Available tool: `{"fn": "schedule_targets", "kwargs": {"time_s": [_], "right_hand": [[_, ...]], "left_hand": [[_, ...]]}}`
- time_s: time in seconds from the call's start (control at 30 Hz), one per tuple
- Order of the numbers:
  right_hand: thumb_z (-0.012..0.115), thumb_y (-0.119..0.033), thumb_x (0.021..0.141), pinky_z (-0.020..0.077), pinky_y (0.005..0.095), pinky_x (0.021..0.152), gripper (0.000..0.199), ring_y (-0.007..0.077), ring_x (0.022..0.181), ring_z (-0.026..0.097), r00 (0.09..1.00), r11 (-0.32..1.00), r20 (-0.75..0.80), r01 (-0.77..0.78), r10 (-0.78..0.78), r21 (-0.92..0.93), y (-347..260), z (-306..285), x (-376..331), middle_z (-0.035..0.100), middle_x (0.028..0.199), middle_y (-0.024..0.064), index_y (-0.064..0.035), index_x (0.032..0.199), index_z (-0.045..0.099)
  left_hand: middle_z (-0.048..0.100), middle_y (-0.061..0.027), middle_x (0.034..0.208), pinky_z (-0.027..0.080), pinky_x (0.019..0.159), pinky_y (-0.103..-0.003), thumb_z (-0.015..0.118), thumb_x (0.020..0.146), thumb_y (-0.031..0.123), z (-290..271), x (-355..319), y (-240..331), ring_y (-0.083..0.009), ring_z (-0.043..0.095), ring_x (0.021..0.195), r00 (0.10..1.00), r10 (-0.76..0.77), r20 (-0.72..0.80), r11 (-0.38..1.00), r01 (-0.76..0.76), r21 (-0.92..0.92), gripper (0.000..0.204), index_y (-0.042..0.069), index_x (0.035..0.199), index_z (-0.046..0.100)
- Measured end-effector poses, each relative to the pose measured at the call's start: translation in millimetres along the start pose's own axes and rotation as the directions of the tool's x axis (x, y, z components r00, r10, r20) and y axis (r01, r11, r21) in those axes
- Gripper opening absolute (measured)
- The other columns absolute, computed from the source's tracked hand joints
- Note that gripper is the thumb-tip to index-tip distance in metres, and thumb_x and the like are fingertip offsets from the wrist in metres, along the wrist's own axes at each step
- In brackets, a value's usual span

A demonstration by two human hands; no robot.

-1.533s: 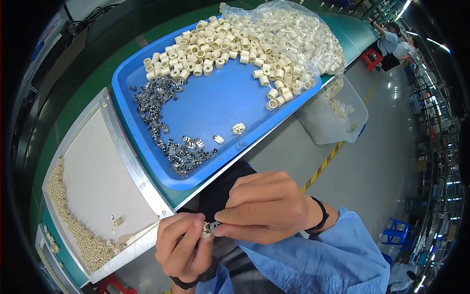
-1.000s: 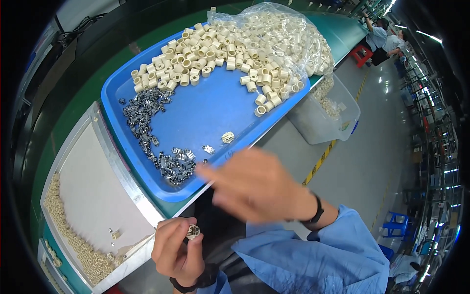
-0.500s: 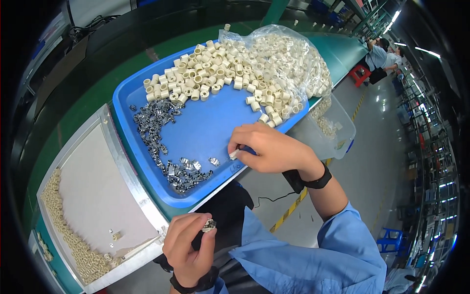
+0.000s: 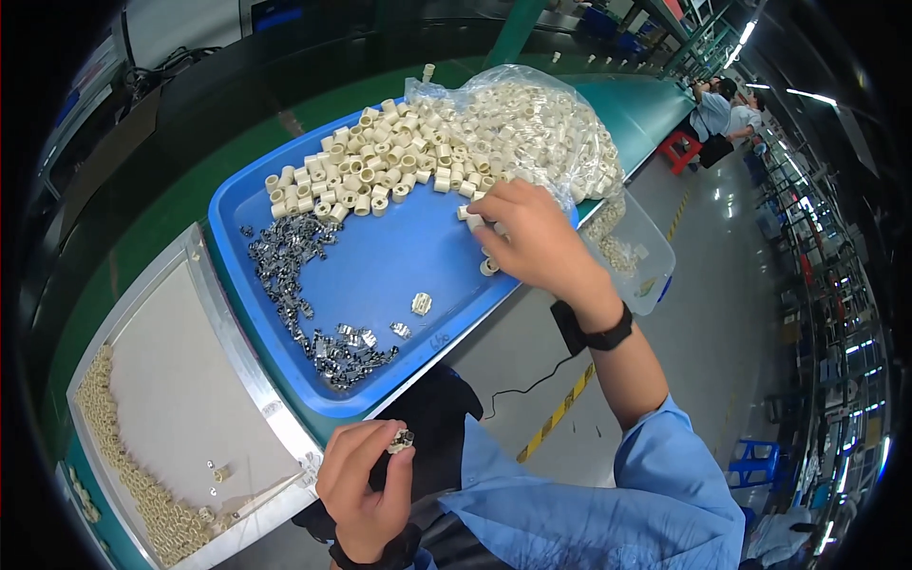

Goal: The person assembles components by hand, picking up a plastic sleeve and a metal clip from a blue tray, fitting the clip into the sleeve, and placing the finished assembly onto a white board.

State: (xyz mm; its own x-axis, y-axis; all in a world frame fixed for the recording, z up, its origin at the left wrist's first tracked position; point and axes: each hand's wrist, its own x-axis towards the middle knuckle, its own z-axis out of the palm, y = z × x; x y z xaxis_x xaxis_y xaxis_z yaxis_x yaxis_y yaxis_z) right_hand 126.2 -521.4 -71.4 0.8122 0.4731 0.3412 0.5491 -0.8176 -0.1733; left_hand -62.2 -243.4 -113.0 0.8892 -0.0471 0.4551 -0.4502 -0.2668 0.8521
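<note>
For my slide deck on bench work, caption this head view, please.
Right hand picks cream plastic sleeves from blue tray; left hand pinches small metal clip.

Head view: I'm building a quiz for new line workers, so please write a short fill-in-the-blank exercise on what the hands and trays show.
1. The right hand reaches among cream plastic rings on the ____ tray.
2. The left hand pinches a small ____ clip.
3. The loose metal clips lie on the tray's ____ side.
4. Left of it sits a ____ tray.

Missing words: blue; metal; left; white
</note>
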Motion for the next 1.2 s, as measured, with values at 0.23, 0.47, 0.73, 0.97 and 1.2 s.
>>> {"fn": "schedule_targets", "kwargs": {"time_s": [0.23, 0.47, 0.73, 0.97, 1.2], "right_hand": [[0.075, -0.013, 0.084, 0.0464, 0.0421, 0.092, 0.025, 0.0297, 0.105, 0.066, 0.991, 0.974, 0.106, -0.059, 0.084, -0.218, 10.5, 17.1, 10.4, 0.073, 0.1, 0.0106, -0.0067, 0.109, 0.072], [0.074, -0.009, 0.084, 0.0496, 0.0425, 0.089, 0.02, 0.0298, 0.097, 0.068, 0.997, 0.989, 0.077, 0.022, -0.011, -0.145, 4.6, 13.8, 14.1, 0.073, 0.095, 0.0121, -0.0055, 0.103, 0.07], [0.073, 0.0, 0.092, 0.0572, 0.036, 0.082, 0.005, 0.0251, 0.093, 0.074, 0.991, 0.646, 0.127, -0.067, -0.046, 0.76, -62.7, -5.9, -1.8, 0.076, 0.1, 0.0154, 0.0015, 0.097, 0.072], [0.077, 0.008, 0.089, 0.0587, 0.0351, 0.088, 0.008, 0.0241, 0.096, 0.074, 0.988, 0.141, 0.136, -0.145, 0.073, 0.979, -128.6, 4.3, -37.9, 0.077, 0.102, 0.0197, 0.0051, 0.092, 0.071], [0.079, 0.006, 0.088, 0.0544, 0.0304, 0.075, 0.011, 0.0201, 0.083, 0.071, 0.997, 0.202, -0.04, 0.026, 0.066, 0.979, -140.2, 14.2, -43.1, 0.076, 0.094, 0.0177, 0.0055, 0.097, 0.073]], "left_hand": [[0.072, -0.0192, 0.103, 0.054, 0.082, -0.034, 0.07, 0.087, -0.008, 2.0, -2.5, 1.0, -0.0275, 0.068, 0.093, 1.0, 0.018, -0.011, 1.0, -0.018, -0.003, 0.029, -0.005, 0.116, 0.07], [0.073, -0.0185, 0.102, 0.054, 0.083, -0.034, 0.07, 0.086, -0.009, 3.3, -1.8, 2.2, -0.0274, 0.068, 0.092, 0.999, 0.025, -0.026, 1.0, -0.026, -0.016, 0.03, -0.005, 0.116, 0.07], [0.074, -0.0178, 0.098, 0.057, 0.075, -0.038, 0.077, 0.078, -0.008, -0.4, 12.7, 3.4, -0.0335, 0.071, 0.086, 0.992, 0.05, -0.118, 0.996, -0.041, 0.076, 0.033, -0.004, 0.11, 0.073], [0.072, -0.0181, 0.103, 0.056, 0.08, -0.04, 0.076, 0.079, -0.011, -5.8, 26.8, 8.0, -0.0341, 0.069, 0.09, 0.964, 0.224, -0.142, 0.935, -0.172, 0.311, 0.037, -0.005, 0.115, 0.07], [0.072, -0.0169, 0.101, 0.058, 0.074, -0.039, 0.077, 0.074, -0.01, -8.3, 23.9, 2.5, -0.0337, 0.07, 0.087, 0.955, 0.269, -0.122, 0.906, -0.208, 0.367, 0.039, -0.005, 0.112, 0.074]]}}
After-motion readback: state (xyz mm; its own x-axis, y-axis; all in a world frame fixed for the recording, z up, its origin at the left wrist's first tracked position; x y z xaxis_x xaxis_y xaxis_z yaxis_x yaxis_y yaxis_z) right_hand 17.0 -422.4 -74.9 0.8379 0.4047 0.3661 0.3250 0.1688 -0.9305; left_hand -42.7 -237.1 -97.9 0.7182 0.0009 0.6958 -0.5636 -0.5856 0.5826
